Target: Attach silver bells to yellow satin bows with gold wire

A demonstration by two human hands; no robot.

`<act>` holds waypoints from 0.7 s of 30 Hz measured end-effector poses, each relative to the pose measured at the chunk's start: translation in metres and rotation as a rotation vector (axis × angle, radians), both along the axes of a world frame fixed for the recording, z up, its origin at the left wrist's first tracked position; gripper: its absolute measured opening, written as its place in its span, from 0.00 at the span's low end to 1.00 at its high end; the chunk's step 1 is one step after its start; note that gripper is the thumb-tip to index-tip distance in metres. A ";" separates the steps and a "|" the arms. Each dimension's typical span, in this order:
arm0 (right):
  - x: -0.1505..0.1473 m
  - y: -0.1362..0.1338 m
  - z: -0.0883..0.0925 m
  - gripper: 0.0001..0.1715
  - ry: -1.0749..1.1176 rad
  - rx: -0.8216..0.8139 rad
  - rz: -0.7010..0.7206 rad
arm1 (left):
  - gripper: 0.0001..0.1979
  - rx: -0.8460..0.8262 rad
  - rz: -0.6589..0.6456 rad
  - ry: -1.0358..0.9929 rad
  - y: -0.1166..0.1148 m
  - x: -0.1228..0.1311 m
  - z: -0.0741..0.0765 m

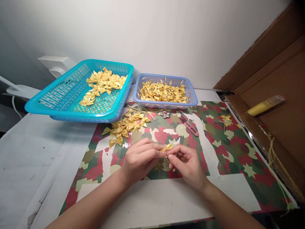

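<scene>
Hands [143, 155] [188, 163] pinch-tight on yellow bow [168, 147]

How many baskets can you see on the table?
3 in view: the turquoise basket at the left, a blue basket mostly hidden beneath it, and the lavender basket to their right, near the wall. More could be hidden in the stack.

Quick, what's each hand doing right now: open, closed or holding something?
Left hand: closed, holding a yellow bow.
Right hand: pinched closed just beside the bow; what it grips is too small to tell.
</scene>
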State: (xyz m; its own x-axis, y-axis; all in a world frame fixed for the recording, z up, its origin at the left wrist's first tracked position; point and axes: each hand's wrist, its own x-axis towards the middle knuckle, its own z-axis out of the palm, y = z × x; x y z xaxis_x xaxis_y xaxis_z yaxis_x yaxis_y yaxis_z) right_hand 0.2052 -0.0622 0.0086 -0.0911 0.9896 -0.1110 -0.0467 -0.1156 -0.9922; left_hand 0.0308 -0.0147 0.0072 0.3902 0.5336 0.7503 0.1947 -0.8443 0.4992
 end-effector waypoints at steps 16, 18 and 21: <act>0.000 0.000 0.001 0.04 -0.002 -0.009 -0.004 | 0.05 0.015 0.003 0.008 0.000 0.001 0.000; 0.000 0.000 0.001 0.04 -0.006 -0.013 -0.006 | 0.05 0.013 -0.001 0.010 0.000 0.000 -0.001; 0.000 0.000 0.001 0.04 -0.012 -0.017 -0.008 | 0.05 0.005 -0.008 0.007 0.000 0.000 -0.001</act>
